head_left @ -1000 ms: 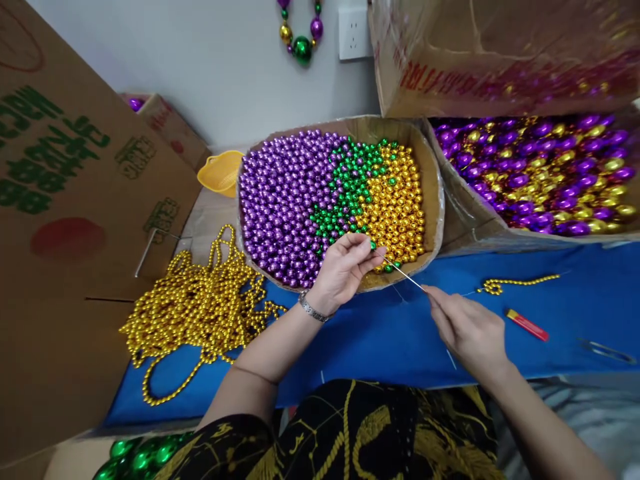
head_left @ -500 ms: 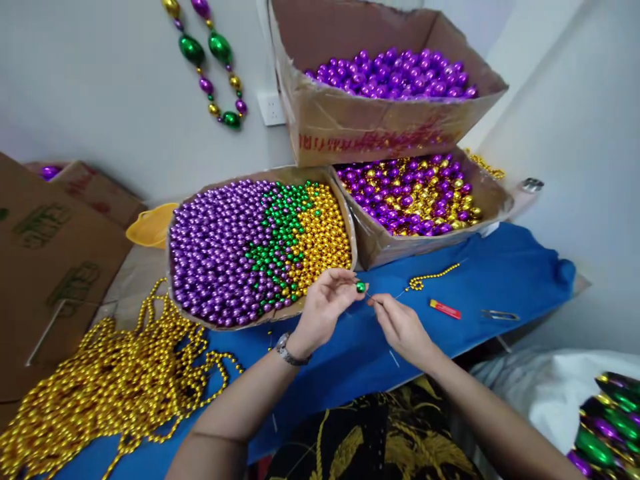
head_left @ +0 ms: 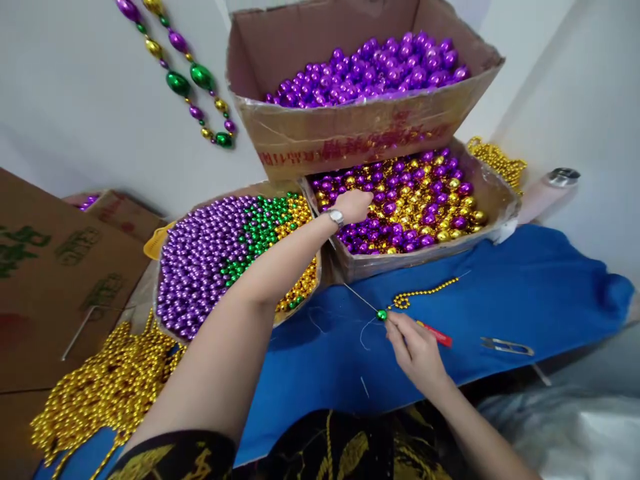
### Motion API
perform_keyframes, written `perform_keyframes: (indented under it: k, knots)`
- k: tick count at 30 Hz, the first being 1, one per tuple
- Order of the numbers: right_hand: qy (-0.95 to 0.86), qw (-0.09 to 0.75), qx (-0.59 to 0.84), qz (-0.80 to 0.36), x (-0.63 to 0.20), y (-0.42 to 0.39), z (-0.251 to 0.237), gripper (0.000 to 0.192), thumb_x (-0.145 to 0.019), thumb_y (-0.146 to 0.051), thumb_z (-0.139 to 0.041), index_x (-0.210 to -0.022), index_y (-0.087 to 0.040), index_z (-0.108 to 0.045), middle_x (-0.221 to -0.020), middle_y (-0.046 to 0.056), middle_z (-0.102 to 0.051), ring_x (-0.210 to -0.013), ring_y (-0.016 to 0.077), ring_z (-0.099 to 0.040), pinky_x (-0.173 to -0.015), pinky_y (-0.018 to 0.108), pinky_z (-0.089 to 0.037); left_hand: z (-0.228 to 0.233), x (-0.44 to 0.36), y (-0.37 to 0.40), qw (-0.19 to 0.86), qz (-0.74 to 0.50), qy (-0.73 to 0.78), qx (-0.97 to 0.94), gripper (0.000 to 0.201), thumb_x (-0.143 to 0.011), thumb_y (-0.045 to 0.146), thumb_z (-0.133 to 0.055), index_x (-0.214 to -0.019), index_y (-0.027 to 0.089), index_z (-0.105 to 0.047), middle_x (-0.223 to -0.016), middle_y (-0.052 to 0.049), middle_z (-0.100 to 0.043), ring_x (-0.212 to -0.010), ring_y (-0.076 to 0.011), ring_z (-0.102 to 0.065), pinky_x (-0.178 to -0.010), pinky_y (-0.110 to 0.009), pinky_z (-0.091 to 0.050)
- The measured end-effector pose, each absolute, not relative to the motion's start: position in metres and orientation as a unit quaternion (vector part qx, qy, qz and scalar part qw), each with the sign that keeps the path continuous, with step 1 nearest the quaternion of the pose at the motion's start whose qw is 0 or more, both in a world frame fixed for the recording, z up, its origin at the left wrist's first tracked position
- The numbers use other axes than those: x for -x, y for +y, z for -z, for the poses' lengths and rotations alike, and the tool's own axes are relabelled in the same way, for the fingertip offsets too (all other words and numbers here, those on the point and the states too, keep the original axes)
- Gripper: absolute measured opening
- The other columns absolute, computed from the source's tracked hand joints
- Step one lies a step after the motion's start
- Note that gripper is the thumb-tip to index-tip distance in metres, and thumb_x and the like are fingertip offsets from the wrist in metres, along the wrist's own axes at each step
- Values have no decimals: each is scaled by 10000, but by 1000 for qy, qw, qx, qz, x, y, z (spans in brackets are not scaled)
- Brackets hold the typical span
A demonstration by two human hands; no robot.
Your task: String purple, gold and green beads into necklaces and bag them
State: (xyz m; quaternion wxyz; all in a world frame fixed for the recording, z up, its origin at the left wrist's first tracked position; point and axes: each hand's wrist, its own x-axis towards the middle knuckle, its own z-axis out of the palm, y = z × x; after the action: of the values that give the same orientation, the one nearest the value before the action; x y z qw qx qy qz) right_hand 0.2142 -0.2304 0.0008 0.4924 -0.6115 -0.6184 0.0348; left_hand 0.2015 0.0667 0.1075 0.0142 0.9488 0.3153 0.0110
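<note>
My left hand, a watch on its wrist, reaches into the box of purple and gold beads. Its fingertips are hidden, so whether they hold a bead cannot be seen. Over the blue cloth, my right hand pinches a thin needle. A shiny green bead sits on it by my fingertips, and fine thread trails below. Just beyond this hand lies a short string of small gold beads. A red and yellow lighter is partly behind the hand.
Purple beads fill an upper box. A lower left box holds small purple, green and gold beads. Gold bead strands heap at left. Thread snips lie at right, near a bottle. A bead necklace hangs on the wall.
My left hand has left the green bead and moved up and forward into the purple and gold bead box. My right hand keeps the needle with the green bead. The view has shifted.
</note>
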Motion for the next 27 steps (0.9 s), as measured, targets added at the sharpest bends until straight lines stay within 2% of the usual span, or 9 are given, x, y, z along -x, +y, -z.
perform_keyframes:
  k: [4, 8, 11, 14, 16, 19, 21, 23, 27]
  knots:
    - [-596, 501, 626, -37, -228, -234, 5, 197, -949, -193, -471, -1020, -234, -651, -716, 17, -676, -630, 161, -675, -588, 262, -569, -100, -227, 83, -20, 3, 313, -950, 334, -879, 181, -482, -1171, 139, -639, -1120, -172, -672, -1063, -291, -628, -896, -400, -491]
    - [-587, 508, 629, -48, -232, -231, 8, 207, -953, -203, -460, -1009, -230, -657, -710, 25, -676, -630, 167, -678, -581, 264, -573, -84, -251, 82, -13, 64, 295, -953, 341, -795, 146, -596, -1127, 116, -669, -1110, -206, -675, -1051, -332, -634, -884, -451, -504]
    - [-593, 510, 622, -38, -233, -229, 8, 204, -951, -192, -462, -1012, -222, -654, -743, 33, -689, -628, 161, -674, -583, 266, -568, -80, -261, 80, -2, 64, 297, -953, 346, -731, 88, -650, -1075, 90, -687, -1072, -223, -684, -1056, -351, -630, -894, -479, -502]
    - [-600, 509, 617, -11, -238, -230, 6, 182, -942, -179, -488, -1021, -217, -647, -779, 37, -705, -657, 162, -681, -608, 272, -565, -94, -243, 76, 28, 12, 276, -961, 367, -783, 164, -652, -1148, 131, -661, -1127, -175, -673, -1098, -305, -612, -953, -457, -485]
    - [-596, 506, 623, 4, -243, -232, 2, 171, -938, -184, -502, -1018, -218, -649, -810, 41, -718, -683, 164, -691, -635, 272, -565, -108, -212, 66, 144, -83, 240, -957, 362, -826, 222, -631, -1181, 151, -644, -1140, -134, -666, -1070, -248, -625, -966, -406, -486]
    - [-593, 494, 636, 22, -250, -233, -5, 156, -934, -182, -509, -996, -212, -650, -821, 39, -724, -679, 151, -689, -655, 256, -556, -120, -147, 31, 437, -220, 197, -850, 406, -844, 270, -627, -1238, 174, -604, -1086, -93, -672, -964, -192, -665, -878, -344, -538]
    - [-607, 483, 630, 45, -252, -232, -9, 143, -927, -168, -525, -996, -203, -645, -832, 42, -727, -690, 148, -689, -678, 250, -550, -117, -105, -1, 571, -269, 207, -747, 433, -835, 284, -643, -1256, 205, -576, -1062, -69, -667, -934, -178, -678, -841, -327, -558]
    - [-632, 469, 613, 67, -250, -229, -10, 143, -918, -160, -545, -1018, -194, -642, -867, 52, -734, -727, 152, -698, -709, 252, -546, -105, -74, -32, 644, -314, 237, -656, 419, -799, 279, -687, -1199, 217, -579, -1058, -55, -658, -901, -165, -684, -811, -309, -570]
    - [-679, 446, 576, 94, -239, -225, -10, 161, -911, -165, -560, -1044, -181, -649, -849, 40, -737, -698, 141, -693, -700, 244, -531, -79, -39, -72, 708, -370, 275, -535, 401, -722, 266, -777, -1069, 198, -587, -1041, -40, -656, -820, -132, -680, -750, -268, -583]
